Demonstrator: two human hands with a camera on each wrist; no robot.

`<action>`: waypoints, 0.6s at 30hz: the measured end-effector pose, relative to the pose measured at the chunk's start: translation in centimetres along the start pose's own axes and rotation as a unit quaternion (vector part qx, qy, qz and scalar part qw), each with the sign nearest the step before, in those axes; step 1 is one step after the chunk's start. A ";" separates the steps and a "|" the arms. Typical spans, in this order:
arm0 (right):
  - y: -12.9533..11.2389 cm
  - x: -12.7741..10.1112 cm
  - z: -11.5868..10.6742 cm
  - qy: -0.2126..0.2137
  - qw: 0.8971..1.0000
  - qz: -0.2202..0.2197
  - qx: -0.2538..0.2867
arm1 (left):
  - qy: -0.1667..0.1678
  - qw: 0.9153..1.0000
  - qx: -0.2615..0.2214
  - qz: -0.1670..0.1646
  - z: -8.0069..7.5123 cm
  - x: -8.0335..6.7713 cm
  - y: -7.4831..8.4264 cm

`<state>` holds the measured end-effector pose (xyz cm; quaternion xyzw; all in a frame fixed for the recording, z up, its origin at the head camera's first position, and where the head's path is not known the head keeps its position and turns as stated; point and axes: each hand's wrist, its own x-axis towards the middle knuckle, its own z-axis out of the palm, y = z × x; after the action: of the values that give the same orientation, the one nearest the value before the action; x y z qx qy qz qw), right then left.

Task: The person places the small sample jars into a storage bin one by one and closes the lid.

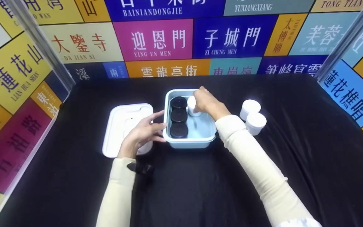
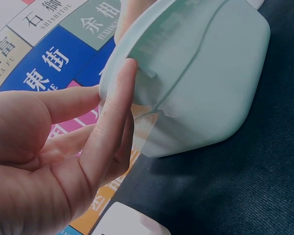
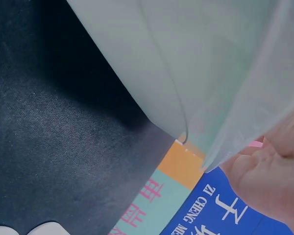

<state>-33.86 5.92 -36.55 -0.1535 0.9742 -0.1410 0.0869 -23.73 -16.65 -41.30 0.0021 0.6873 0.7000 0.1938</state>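
Observation:
A pale blue-green plastic box (image 1: 189,144) stands on the black cloth. Along its left side sit three black-lidded jars (image 1: 179,116) in a row. My right hand (image 1: 208,102) reaches into the far part and holds a white jar (image 1: 193,107) beside the farthest black lid; its fingertips are partly hidden. The right wrist view shows mostly the box's outer wall (image 3: 186,63), with part of the hand beyond the rim. My left hand (image 1: 143,130) touches the left rim and outer wall with extended, spread fingers (image 2: 105,127).
A white lid (image 1: 115,132) lies on the cloth left of the box, partly under the left forearm. Two white jars (image 1: 250,108) stand close together right of the box, near the right sleeve. A sign-printed backdrop (image 1: 156,37) rises behind the cloth.

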 end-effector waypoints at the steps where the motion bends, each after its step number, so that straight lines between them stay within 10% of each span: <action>1: 0.0 -0.1 0.0 0.000 1.000 0.000 -0.001 | 0.000 1.000 0.000 0.000 0.0 0.0 0.0; 18: 1.4 -2.7 -2.0 0.028 0.993 -0.079 0.084 | -0.005 1.000 0.005 0.003 0.0 0.0 0.1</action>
<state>-32.19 8.57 -34.75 -0.2179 0.9457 -0.2331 0.0613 -23.74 -16.68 -41.24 0.0088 0.6897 0.6972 0.1956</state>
